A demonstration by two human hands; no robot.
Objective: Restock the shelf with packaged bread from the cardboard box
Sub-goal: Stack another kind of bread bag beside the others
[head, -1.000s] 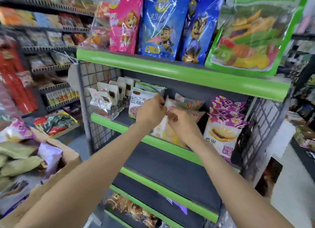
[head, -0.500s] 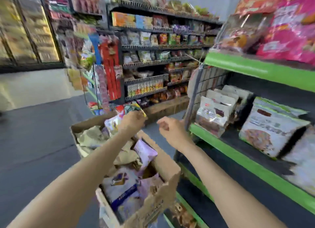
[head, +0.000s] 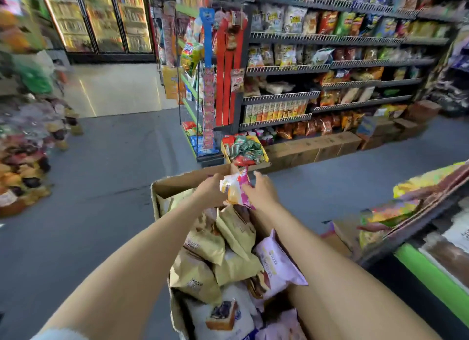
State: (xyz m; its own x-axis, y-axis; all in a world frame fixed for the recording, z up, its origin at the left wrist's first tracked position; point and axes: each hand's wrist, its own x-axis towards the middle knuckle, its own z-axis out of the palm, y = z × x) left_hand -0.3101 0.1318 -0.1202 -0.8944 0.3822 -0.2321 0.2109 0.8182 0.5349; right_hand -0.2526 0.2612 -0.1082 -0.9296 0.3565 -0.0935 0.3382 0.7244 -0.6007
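Observation:
An open cardboard box (head: 175, 184) stands on the floor below me, filled with tan, pale purple and white bread packets. Above its far end, a white, pink and yellow bread packet (head: 234, 188) is held between both hands. My left hand (head: 209, 189) grips its left side and my right hand (head: 262, 191) holds its right side with fingers curled on it. The green-edged shelf (head: 431, 276) for the bread is at the right edge, only partly in view.
A snack shelving unit (head: 330, 68) stands across the grey aisle, with brown cartons (head: 317, 149) along its base and a yellow bin of sweets (head: 245, 150) just beyond the box. Drink fridges (head: 101, 17) line the back. Stacked goods sit at the left edge.
I have turned from the shelf to the box. Both hands left the shelved packets, reached over the box, and now hold a bread packet lifted from it.

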